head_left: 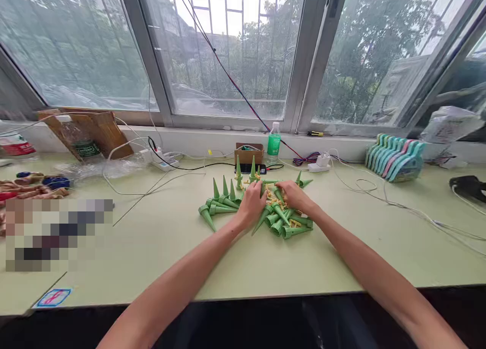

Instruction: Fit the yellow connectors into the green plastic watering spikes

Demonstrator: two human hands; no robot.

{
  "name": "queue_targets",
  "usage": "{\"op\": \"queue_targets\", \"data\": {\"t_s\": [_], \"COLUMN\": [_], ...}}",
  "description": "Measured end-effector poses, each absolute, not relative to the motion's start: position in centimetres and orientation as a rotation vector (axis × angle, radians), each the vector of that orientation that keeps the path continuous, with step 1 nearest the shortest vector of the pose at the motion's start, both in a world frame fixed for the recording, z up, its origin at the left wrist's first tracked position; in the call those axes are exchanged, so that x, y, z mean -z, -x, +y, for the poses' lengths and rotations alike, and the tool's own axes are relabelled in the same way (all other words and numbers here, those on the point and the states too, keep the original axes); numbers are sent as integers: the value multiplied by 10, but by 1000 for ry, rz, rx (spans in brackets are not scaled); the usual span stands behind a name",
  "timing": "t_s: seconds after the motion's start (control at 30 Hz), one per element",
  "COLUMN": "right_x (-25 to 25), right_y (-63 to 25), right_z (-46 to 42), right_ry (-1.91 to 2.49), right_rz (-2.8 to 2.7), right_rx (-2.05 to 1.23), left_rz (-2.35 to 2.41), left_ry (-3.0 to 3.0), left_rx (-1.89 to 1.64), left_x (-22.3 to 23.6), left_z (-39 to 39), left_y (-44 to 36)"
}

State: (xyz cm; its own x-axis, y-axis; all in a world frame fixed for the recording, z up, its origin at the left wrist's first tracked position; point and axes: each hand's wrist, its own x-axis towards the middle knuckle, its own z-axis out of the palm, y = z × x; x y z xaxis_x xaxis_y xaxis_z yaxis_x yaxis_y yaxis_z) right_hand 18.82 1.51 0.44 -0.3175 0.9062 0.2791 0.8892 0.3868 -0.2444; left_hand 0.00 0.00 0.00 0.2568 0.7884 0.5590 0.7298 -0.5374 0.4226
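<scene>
Straight ahead, a wide window (243, 50) is running along the whole far side, with trees showing through the glass. Below it, a pale green table (159, 248) is stretching across the view and carrying everything else. At the middle of the table, toward the sill, a pile of green plastic cones (283, 222) is lying mixed with small yellow pieces (271, 193); some cones are standing upright on their wide ends behind and to the left of the pile, others are lying on their sides. Both bare forearms are reaching in from the near edge. The left hand (251, 203) is resting on the left part of the pile, fingers curled down among the cones; whether it is gripping one, I cannot tell. The right hand (294, 196) is lying on the right part, fingers bent into the cones and yellow pieces, its grip equally hidden. Far right, a stack of teal and pink flat pieces (395, 158) is leaning near the sill. A small cardboard box (249, 153) is sitting just behind the pile, with a green bottle (274, 139) beside it. White cables (379, 194) are trailing across the right side.
</scene>
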Motion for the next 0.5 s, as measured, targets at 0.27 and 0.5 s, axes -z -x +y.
{"op": "queue_targets", "data": {"t_s": [0.27,0.5], "right_x": [-8,-13], "right_y": [-191,-179], "right_z": [5,7], "right_ry": [1486,1324], "right_rz": [-2321,-2385], "right_rx": [-84,-80], "left_rz": [1452,1460], "left_ry": [-2426,-2416], "left_rx": [-1228,-1260], "left_x": [1,-3], "left_z": [4,2], "left_y": [1,0]}}
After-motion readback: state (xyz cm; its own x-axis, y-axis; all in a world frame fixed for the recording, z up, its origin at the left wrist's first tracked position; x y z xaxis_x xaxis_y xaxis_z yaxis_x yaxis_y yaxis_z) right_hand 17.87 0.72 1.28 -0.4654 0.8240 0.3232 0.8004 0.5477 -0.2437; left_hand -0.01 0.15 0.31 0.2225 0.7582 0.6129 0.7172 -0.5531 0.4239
